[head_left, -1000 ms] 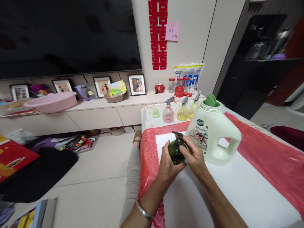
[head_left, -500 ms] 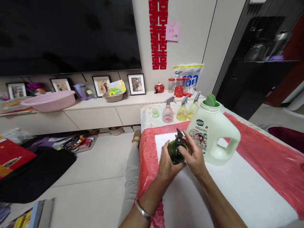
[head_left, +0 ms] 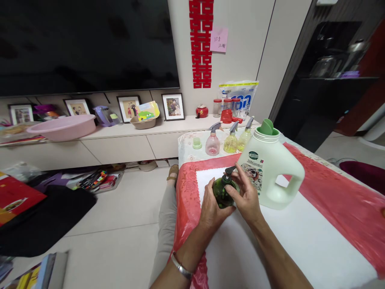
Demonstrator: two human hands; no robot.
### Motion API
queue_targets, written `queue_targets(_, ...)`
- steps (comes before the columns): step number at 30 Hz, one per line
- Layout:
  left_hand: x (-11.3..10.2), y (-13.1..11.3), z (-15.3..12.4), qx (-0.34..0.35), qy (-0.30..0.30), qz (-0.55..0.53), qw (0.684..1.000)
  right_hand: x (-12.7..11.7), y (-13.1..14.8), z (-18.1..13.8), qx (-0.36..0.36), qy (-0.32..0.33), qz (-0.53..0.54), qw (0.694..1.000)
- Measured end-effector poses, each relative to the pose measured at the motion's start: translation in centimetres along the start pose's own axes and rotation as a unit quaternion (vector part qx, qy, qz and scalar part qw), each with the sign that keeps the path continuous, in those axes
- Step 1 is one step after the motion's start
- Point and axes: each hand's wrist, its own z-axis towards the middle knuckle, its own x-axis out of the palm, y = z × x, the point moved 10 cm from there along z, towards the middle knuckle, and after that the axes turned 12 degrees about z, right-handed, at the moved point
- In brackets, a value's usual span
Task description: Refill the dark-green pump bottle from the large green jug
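A dark green pump bottle (head_left: pixel 221 193) with a black pump head is held upright above the white sheet. My left hand (head_left: pixel 207 208) is wrapped round its left side and base. My right hand (head_left: pixel 246 196) grips its upper right side, thumb against the shoulder below the collar and fingers beside the pump head, whose nozzle points right. Just to the right stands a large pale green jug (head_left: pixel 279 184) with a handle and a flower label. A green cap or scoop (head_left: pixel 267 127) sits in the jug's mouth.
Behind are a pink spray bottle (head_left: pixel 213 143), two yellowish spray bottles (head_left: pixel 230 143) and a light green cap (head_left: pixel 197 143). Red plastic (head_left: pixel 189 192) covers the table under the white sheet (head_left: pixel 313 245). A low cabinet (head_left: pixel 120 150) with picture frames runs along the wall.
The pump head's nozzle has swung round to the right, and my right fingers have shifted slightly beside it. The bottle and my left hand stay in place.
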Motion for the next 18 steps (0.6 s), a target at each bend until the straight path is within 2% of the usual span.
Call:
queue_targets(5,0.22,0.31,-0.03,-0.006,0.005,0.008,1.000,0.74,0.57,-0.19,0.016,0.024,0.017,0.999)
queue_targets(13,0.13,0.09,0.01,0.015,-0.001,0.004,1.000,0.17,0.14,0.13,0.015,-0.022,0.013,1.000)
queue_targets(18,0.07,0.03,-0.05,0.010,0.003,0.003,1.000,0.80,0.47,-0.21,0.029,0.014,0.033,0.999)
